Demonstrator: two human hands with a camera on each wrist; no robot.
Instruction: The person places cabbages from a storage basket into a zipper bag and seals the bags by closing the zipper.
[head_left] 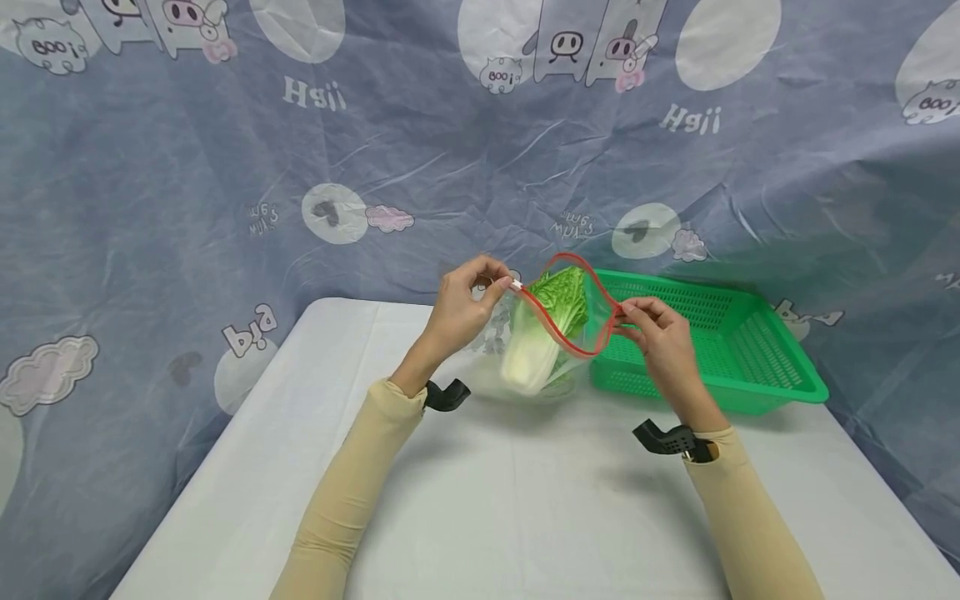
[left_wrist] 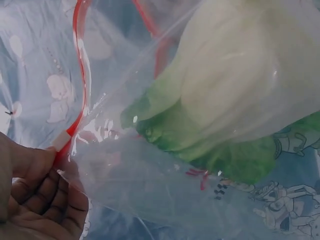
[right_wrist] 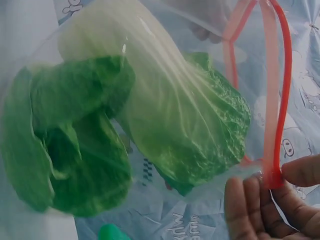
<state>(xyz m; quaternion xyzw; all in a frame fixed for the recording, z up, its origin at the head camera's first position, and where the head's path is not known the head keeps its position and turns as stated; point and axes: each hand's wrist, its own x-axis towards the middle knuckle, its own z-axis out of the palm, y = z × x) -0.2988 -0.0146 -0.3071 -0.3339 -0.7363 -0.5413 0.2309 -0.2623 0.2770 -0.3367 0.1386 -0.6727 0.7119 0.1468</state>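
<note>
A clear zip bag (head_left: 570,358) with a red zip rim hangs between both hands, its mouth spread apart. Inside it sits a napa cabbage (head_left: 536,350), white base down and leafy end up toward the mouth. Beside it in the bag, the right wrist view shows darker green leafy vegetables (right_wrist: 85,140). My left hand (head_left: 468,300) pinches the rim's left end by the white slider (left_wrist: 61,141), thumb against fingers. At the other end of the rim, my right hand (head_left: 660,333) pinches the red corner between thumb and fingers.
A green plastic basket (head_left: 780,375) with perforated walls stands behind and right of the bag. Everything rests on a table with a white cover (head_left: 480,500). A patterned blue-grey cloth (head_left: 450,150) hangs behind the table.
</note>
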